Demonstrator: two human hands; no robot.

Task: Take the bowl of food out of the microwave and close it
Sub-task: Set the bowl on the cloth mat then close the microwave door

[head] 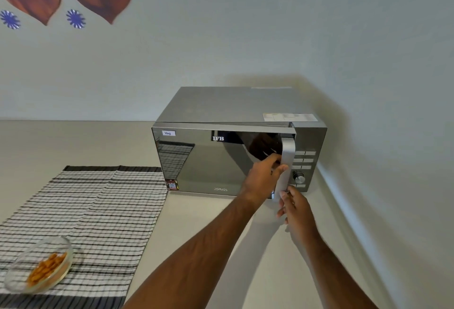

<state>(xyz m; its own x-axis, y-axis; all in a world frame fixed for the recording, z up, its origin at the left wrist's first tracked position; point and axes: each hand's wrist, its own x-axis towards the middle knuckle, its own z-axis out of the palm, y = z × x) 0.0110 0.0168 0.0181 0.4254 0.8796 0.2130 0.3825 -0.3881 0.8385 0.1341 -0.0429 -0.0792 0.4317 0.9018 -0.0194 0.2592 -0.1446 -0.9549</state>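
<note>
A silver microwave [235,107] stands on the counter against the wall. Its mirrored door [208,161] is almost flush, with a thin gap showing at the top right. My left hand [262,176] curls around the middle of the vertical silver handle [286,161]. My right hand [294,208] touches the handle's lower end with its fingertips. A clear glass bowl [39,267] holding orange snack pieces sits on the striped cloth at the lower left, far from both hands.
A black-and-white striped cloth [98,210] covers the counter left of the microwave. The control panel with buttons and a knob [299,177] is right of the handle. The wall runs close along the right side.
</note>
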